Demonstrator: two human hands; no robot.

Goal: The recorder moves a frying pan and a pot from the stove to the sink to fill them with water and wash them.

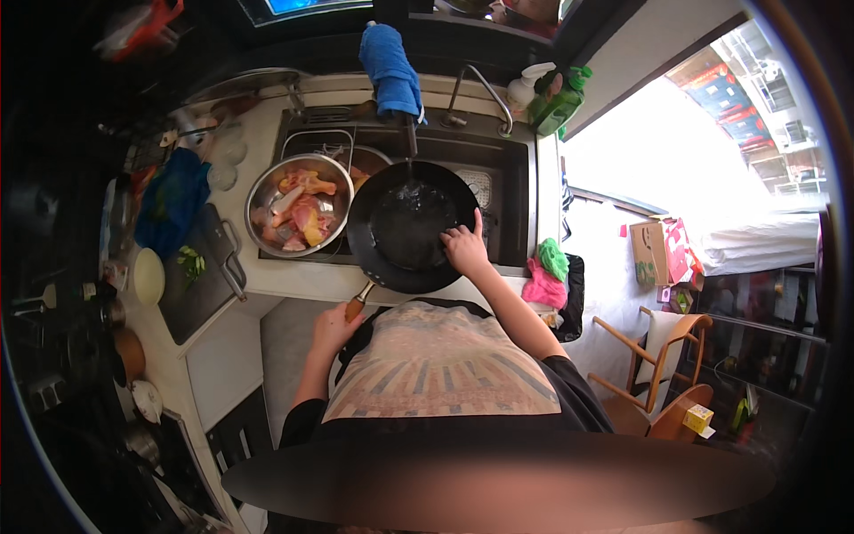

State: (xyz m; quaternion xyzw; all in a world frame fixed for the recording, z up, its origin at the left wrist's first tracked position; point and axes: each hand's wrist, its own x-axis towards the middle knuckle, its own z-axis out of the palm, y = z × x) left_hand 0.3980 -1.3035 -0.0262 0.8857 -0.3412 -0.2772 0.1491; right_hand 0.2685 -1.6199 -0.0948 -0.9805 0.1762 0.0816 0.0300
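A black wok (pixel 417 267) with a wooden handle (pixel 356 308) is over the sink, close to my body. My left hand (pixel 335 330) is closed around that handle. My right hand (pixel 465 249) lies at the wok's right side, its fingers on the inner wall and near the rim; whether it grips the rim cannot be made out. Water (pixel 408 200) runs from a dark spout (pixel 410 137) into the wok and pools in its bottom. Left of the wok stands a steel bowl (pixel 253 230) holding raw chicken pieces (pixel 303 210).
The sink (pixel 510 200) extends behind the wok. A blue cloth (pixel 389 70) wraps the tap, beside a slim curved faucet (pixel 490 90). Green (pixel 560 103) and white bottles (pixel 527 87) stand at the back right. Leaves (pixel 191 263) lie on a cutting board (pixel 200 300) at left.
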